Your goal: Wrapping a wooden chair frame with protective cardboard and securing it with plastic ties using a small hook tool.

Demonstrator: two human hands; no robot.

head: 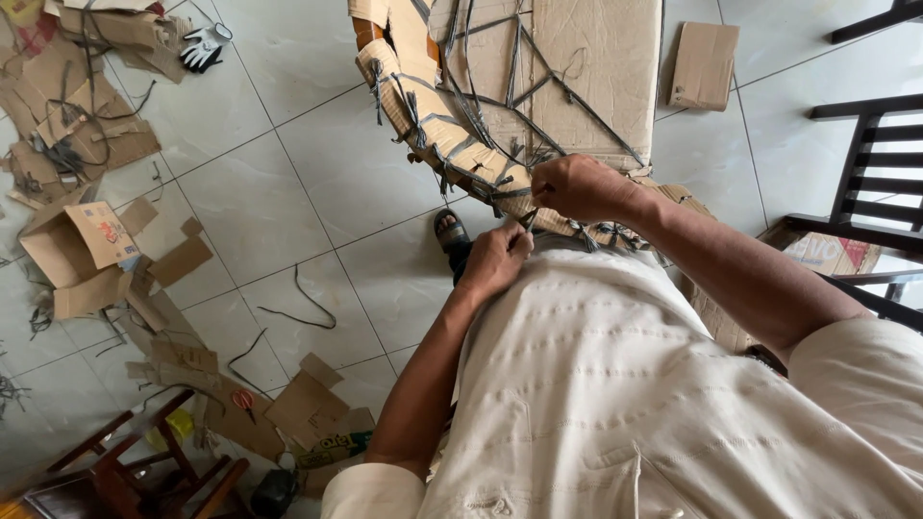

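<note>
Centrally, the head view looks down on two hands working at a curved cardboard piece.

1. Curved cardboard piece [452,144]: an arc of brown board wrapped in dark strips, rising from the person's waist toward the top of the view, against a flat cardboard panel [586,67].
2. Right hand [577,187]: closed in a fist on the lower end of the arc, seemingly pinching a dark strip [510,192]; what lies inside the fist is hidden.
3. Left hand [495,259]: fingers drawn together just below the right hand, near the same end of the arc; whether it grips a strip or a small tool cannot be told.
4. Sandalled foot [450,231]: on the tiled floor [317,183], directly beneath the arc.
5. Surroundings: cardboard scraps [96,240] and loose strips on the floor to the left, a glove [204,46] farther off, a dark chair [865,173] at right.
6. Risk, as a judgement: a hard pull might tear the strip or crease the board; a slipping grip might loosen the wrapping; loose strips near the foot might catch it.
</note>
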